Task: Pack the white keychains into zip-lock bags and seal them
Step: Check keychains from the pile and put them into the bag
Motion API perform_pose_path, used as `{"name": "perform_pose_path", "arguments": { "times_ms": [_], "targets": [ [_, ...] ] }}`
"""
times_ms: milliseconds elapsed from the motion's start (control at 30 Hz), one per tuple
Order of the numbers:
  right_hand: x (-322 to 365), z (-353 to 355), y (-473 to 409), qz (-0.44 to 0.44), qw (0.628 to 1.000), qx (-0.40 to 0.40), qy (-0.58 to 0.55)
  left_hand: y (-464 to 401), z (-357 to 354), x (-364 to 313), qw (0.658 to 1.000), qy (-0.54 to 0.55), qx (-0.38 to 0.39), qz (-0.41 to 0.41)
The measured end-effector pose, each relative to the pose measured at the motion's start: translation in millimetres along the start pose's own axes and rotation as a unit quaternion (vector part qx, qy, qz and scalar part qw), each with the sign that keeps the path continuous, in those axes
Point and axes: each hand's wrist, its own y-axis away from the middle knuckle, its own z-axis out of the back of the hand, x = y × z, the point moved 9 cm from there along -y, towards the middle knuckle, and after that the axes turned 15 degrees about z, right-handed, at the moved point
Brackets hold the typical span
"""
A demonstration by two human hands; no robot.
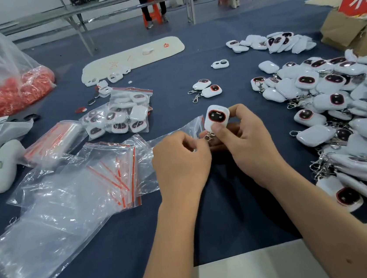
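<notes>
My right hand [244,138] pinches a white keychain [216,117] with a dark red-rimmed face, held upright above the blue table. Its metal clasp [208,136] hangs below, between both hands. My left hand [180,159] has curled fingers and grips the edge of a clear zip-lock bag [177,135] that stretches leftward from the keychain. A heap of empty zip-lock bags [113,169] with red seal strips lies to the left. Several loose keychains are piled at the right [338,103].
Filled, sealed bags of keychains [120,114] lie at centre left, beside a bundle of new bags [52,142]. Two loose keychains [206,88] sit ahead. A big plastic sack of red parts [10,90] stands far left. A cardboard box [353,30] stands far right.
</notes>
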Motion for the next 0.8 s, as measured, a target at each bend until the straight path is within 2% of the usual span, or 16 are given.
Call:
{"name": "perform_pose_path", "arguments": {
  "times_ms": [200,367,467,567,700,800],
  "targets": [
    [5,-5,0,0.024,0.986,0.064,0.154,2,7,-6,0.999,0.009,-0.034,-0.019],
    [12,-15,2,0.055,0.973,0.116,0.193,3,23,-10,0.994,0.013,-0.101,-0.035],
    [11,-17,2,0.058,0.969,0.124,0.207,6,25,-15,0.993,0.021,-0.104,-0.059],
    [3,-9,1,0.003,0.988,0.080,0.134,13,23,-27,0.988,0.018,-0.093,-0.119],
    [-8,9,0,-0.058,0.998,-0.026,0.025,19,15,-36,0.983,0.012,-0.055,-0.176],
    [-3,2,-2,-0.040,0.999,0.008,-0.014,18,13,-35,0.981,0.020,-0.048,-0.185]
  ]
}}
